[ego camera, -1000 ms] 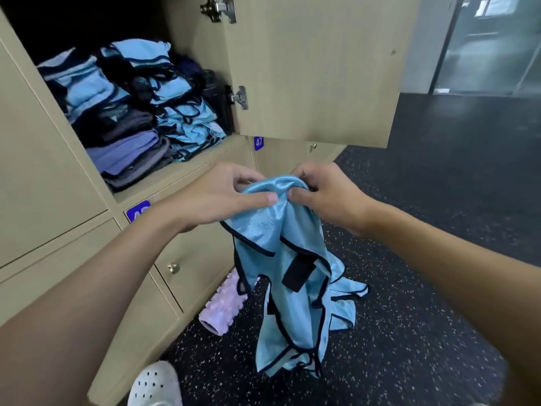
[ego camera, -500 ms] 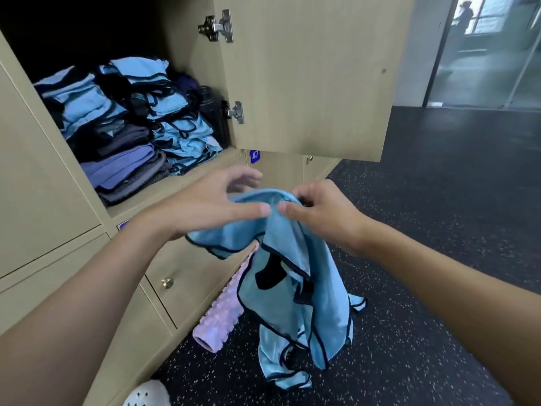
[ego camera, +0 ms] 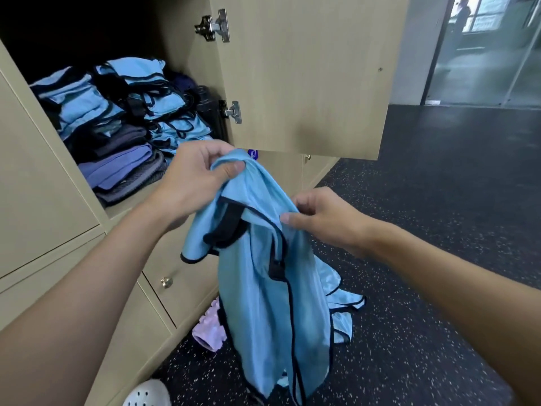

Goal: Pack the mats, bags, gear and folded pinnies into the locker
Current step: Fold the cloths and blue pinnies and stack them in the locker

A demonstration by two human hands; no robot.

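**Pinny drawn open between two hands; not yet folded, not yet stowed**

Head view. A second ago both hands met at one bunched point on the blue pinny (ego camera: pixel 263 288); they have since drawn apart. The left hand (ego camera: pixel 193 183) now sits at 11 o'clock from frame centre, fingers and thumb curled round the gathered top of the fabric. The right hand (ego camera: pixel 325 218) sits lower, at 3 o'clock, pinching the cloth near its dark trim between thumb and forefinger. The garment hangs in the air in front of the lower lockers, longer and looser than before, its tail low near the floor (ego camera: pixel 439 200).

Judgement: this is the spreading step ahead of a fold, so this piece remains outstanding. More blue cloth (ego camera: pixel 342 306) and a lilac foam roller (ego camera: pixel 209 329) also lie on the floor at 6 o'clock, unpacked.

Edges and room. The locker (ego camera: pixel 123 209) is open at 10 o'clock. Folded pinnies (ego camera: pixel 152 92) and darker folded cloths (ego camera: pixel 123 168) fill its lower half; dark free space shows above them. The open door (ego camera: pixel 307 77) hangs at 12 o'clock, its lower edge just beyond the left hand, and the lower hinge (ego camera: pixel 232 112) projects beside the stacks. To the right the floor is open. A white shoe (ego camera: pixel 147 394) stands at 7 o'clock
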